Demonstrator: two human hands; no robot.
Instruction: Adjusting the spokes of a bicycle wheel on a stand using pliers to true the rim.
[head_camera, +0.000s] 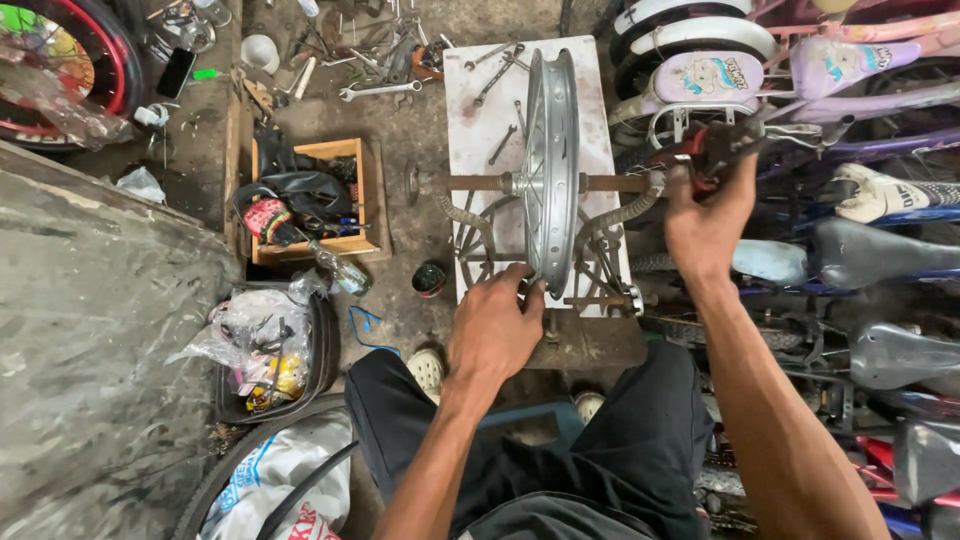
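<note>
A silver spoked bicycle wheel rim (552, 165) stands upright in a rusty truing stand (590, 285), seen edge-on, its axle (480, 183) running left to right. My left hand (493, 325) grips the near edge of the rim, fingers curled onto it. My right hand (706, 215) is raised at the right end of the stand, closed around a dark tool with a red part (712, 150). I sit behind the stand in black trousers.
A white board (470, 110) under the stand carries loose spanners. A wooden box (335, 195) of parts, a bottle (341, 270) and a small tin (429, 279) lie left. Bags fill a tyre (265, 345). Parked bicycles (860, 200) crowd the right side.
</note>
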